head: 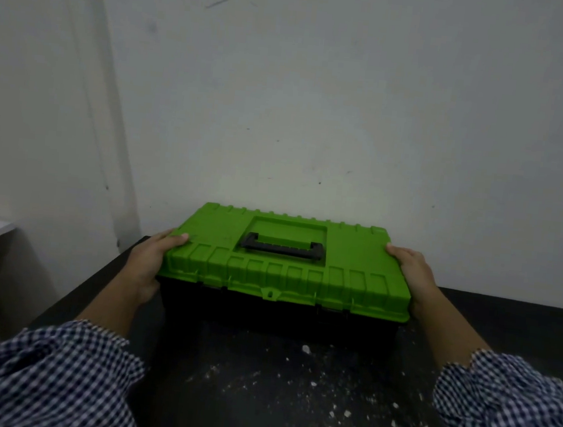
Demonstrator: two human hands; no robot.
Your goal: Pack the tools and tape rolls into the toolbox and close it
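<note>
The green-lidded black plastic toolbox (284,275) sat with its lid down on the speckled black table (256,390), long axis running left to right. The left hand (152,259) and right hand (411,274) each clasped one short end, thumbs over the lid, the front edge equally near both

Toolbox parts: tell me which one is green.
The lid, closed on top and held at both ends by the left hand and right hand. The base below it and the carry handle in its recess are black.
</note>
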